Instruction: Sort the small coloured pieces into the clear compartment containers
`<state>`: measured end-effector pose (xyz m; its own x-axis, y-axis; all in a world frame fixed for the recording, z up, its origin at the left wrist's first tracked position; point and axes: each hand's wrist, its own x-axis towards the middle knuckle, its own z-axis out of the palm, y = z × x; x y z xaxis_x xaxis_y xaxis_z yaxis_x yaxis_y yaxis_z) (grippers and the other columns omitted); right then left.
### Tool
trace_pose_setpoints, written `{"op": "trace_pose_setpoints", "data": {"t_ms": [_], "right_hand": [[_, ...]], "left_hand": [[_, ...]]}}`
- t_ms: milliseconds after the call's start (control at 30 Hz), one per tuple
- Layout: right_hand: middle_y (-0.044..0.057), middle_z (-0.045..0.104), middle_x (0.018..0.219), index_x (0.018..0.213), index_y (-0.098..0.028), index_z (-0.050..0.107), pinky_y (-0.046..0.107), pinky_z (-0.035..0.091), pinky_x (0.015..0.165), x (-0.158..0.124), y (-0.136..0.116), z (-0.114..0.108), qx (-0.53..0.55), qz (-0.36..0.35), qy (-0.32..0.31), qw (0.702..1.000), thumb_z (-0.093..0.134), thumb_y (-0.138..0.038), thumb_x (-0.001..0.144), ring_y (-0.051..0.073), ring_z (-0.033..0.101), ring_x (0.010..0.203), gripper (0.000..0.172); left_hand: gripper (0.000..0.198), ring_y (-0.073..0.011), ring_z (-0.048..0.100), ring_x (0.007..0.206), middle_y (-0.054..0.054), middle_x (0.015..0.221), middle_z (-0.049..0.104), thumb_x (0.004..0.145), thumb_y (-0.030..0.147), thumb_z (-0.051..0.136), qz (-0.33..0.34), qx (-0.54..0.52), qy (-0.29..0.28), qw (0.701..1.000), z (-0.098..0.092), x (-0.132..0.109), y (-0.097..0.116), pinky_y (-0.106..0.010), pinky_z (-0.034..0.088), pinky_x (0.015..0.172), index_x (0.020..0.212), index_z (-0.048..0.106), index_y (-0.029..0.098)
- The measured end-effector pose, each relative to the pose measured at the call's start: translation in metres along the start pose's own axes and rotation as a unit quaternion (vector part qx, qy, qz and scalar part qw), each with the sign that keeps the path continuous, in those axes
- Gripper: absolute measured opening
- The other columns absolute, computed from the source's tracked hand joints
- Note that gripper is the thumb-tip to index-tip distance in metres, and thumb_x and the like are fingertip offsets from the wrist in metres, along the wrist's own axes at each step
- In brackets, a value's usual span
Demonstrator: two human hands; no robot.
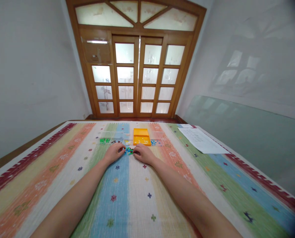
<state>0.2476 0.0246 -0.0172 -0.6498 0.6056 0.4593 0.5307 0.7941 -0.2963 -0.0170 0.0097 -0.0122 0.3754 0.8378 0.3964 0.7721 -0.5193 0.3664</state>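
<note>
Both my arms reach far forward over a striped mat (pixel 127 198). My left hand (pixel 114 152) and my right hand (pixel 142 153) rest on the mat on either side of a small heap of blue and green pieces (pixel 129 151). The fingers of both hands curl in toward the heap and touch it. Whether either hand pinches a piece is too small to tell. Just beyond the heap lies an orange tray (pixel 141 136). Clear trays holding green pieces (pixel 104 140) and blue pieces (pixel 157 142) flank it.
A white sheet of paper (pixel 202 140) lies on the mat at the far right. A wooden glazed door (pixel 137 66) stands behind the mat. White walls rise on both sides, and a glass panel (pixel 248 138) leans at the right.
</note>
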Motion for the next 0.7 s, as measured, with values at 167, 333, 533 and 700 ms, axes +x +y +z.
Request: {"op": "trace_pose_setpoints", "data": {"t_ms": [167, 333, 533, 700], "right_hand": [[0.004, 0.069, 0.094, 0.097, -0.021, 0.073, 0.030, 0.044, 0.085, 0.000, 0.000, 0.001, -0.003, 0.012, -0.001, 1.000, 0.072, -0.019, 0.092, 0.020, 0.061, 0.094, 0.006], [0.004, 0.070, 0.094, 0.095, -0.021, 0.073, 0.030, 0.043, 0.084, 0.001, 0.001, 0.001, 0.005, 0.006, -0.007, 1.000, 0.075, -0.029, 0.095, 0.020, 0.061, 0.094, 0.008], [0.006, 0.071, 0.099, 0.101, -0.019, 0.073, 0.030, 0.044, 0.086, 0.000, 0.017, -0.007, 0.015, 0.081, 0.055, 0.995, 0.063, -0.014, 0.099, 0.019, 0.062, 0.096, 0.011], [0.005, 0.069, 0.097, 0.100, -0.020, 0.075, 0.030, 0.043, 0.085, -0.003, 0.023, -0.009, 0.001, 0.087, 0.028, 0.996, 0.065, -0.014, 0.096, 0.020, 0.060, 0.095, 0.012]], "left_hand": [[0.015, -0.0208, 0.061, 0.085, -0.004, 0.089, 0.070, 0.096, 0.031, 0.062, -0.003, -0.005, 0.000, 1.000, 0.000, 0.000, 0.000, -0.032, 0.045, 0.080, 0.101, 0.074, 0.023], [0.017, -0.0209, 0.063, 0.086, -0.005, 0.093, 0.072, 0.096, 0.031, 0.062, -0.012, -0.013, 0.001, 1.000, 0.000, -0.001, 0.000, -0.032, 0.045, 0.082, 0.103, 0.075, 0.022], [0.017, -0.0208, 0.064, 0.085, -0.004, 0.092, 0.074, 0.096, 0.030, 0.061, -0.021, -0.015, 0.005, 1.000, -0.003, -0.001, -0.001, -0.031, 0.045, 0.079, 0.103, 0.075, 0.023], [0.017, -0.0209, 0.066, 0.088, -0.004, 0.098, 0.076, 0.095, 0.027, 0.061, -0.038, -0.035, 0.016, 0.999, -0.003, -0.001, -0.003, -0.032, 0.048, 0.083, 0.104, 0.074, 0.024]]}}
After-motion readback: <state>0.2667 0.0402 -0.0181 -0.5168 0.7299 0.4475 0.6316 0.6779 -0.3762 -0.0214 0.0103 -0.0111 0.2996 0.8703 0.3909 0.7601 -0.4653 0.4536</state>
